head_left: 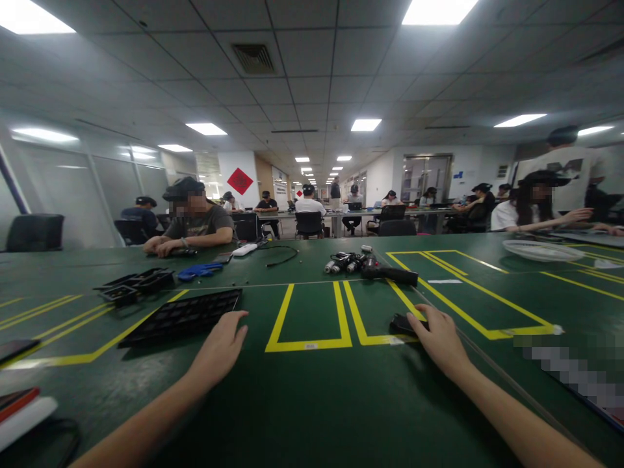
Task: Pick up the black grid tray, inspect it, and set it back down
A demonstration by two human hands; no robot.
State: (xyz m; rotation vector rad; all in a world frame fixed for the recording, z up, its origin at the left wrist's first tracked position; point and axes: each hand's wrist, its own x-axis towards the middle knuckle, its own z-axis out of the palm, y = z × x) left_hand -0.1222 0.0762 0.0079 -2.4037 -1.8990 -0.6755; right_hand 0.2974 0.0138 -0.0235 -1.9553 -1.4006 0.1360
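My left hand (pixel 219 351) is beside the right edge of a black tray with a grid of compartments (pixel 182 318). Its fingers reach forward with the thumb apart, and nothing shows in its grasp. On the right, my right hand (pixel 442 341) has its thumb and fingers closed around a small black object (pixel 402 324), which lies low at the table top near a yellow tape corner. The fingers partly cover that object, so its kind is unclear. Beyond it lies a black cylindrical tool-like thing (pixel 392 275), against a pile of dark cables with metallic ends (pixel 344 262).
The green table (pixel 302 403) carries yellow tape outlines (pixel 309 346). Black plastic holders (pixel 136 285) and a blue item (pixel 199 271) lie at left. A clear round lid-like dish (pixel 541 250) is at right. Across the table sits a person (pixel 207 221); another person (pixel 531 201) works on the right.
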